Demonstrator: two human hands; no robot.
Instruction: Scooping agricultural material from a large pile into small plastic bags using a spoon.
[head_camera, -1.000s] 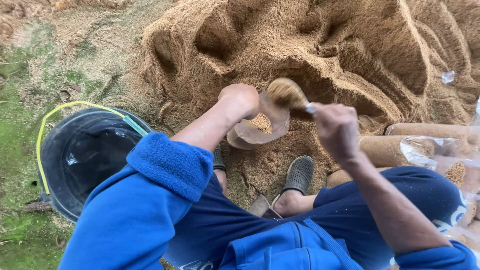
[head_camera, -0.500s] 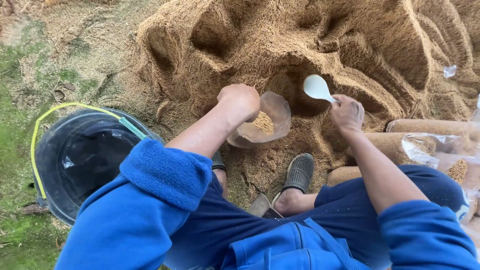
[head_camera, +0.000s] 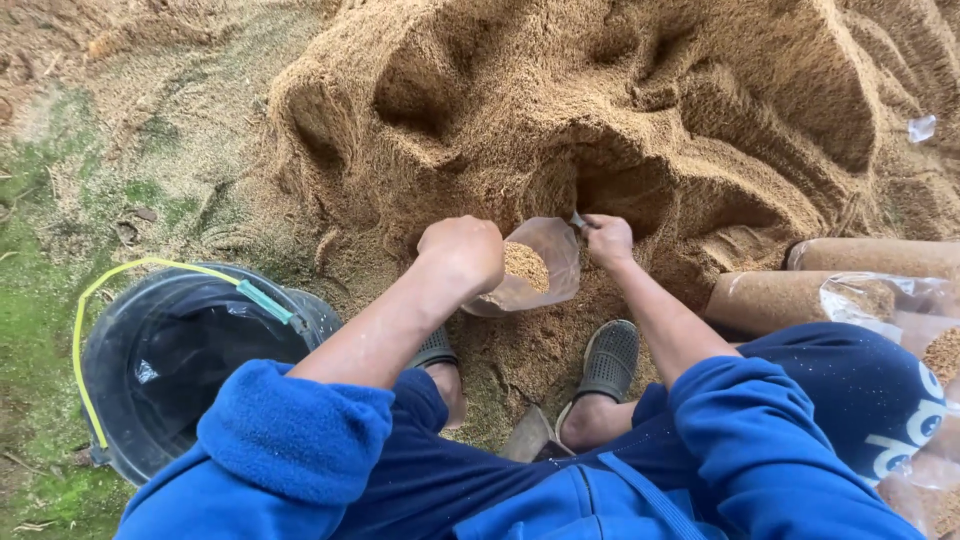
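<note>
- Outdoor ground: mossy green soil fills the left of the frame; a large sawdust heap (head_camera: 620, 130) covers the centre and upper right, with scooped hollows in its face.
- Bucket (head_camera: 190, 365), black with a yellow-green handle, stands at lower left on the soil, just beside the person's left knee.
- Filled clear bags (head_camera: 860, 280) packed into cylinders lie at the right edge, near the right leg.
- Left hand (head_camera: 462, 252), centre frame: fingers curled shut on the rim of the bag (head_camera: 532, 268), a clear plastic bag held mouth-up and partly filled with sawdust.
- Right hand (head_camera: 608, 240), just right of the bag: fingers closed around a scoop handle (head_camera: 578, 220); the scoop bowl is buried in the heap, so only the handle stub shows.
- Two grey sandals (head_camera: 606, 360) rest on loose sawdust below the bag.
- Open room: bare soil at upper left and between bucket and heap; the right side is crowded by bags.
- Change from half a second earlier: the white scoop was then raised and visible above the bag; it is now pushed into the heap. The left hand and bag hold the same place.
</note>
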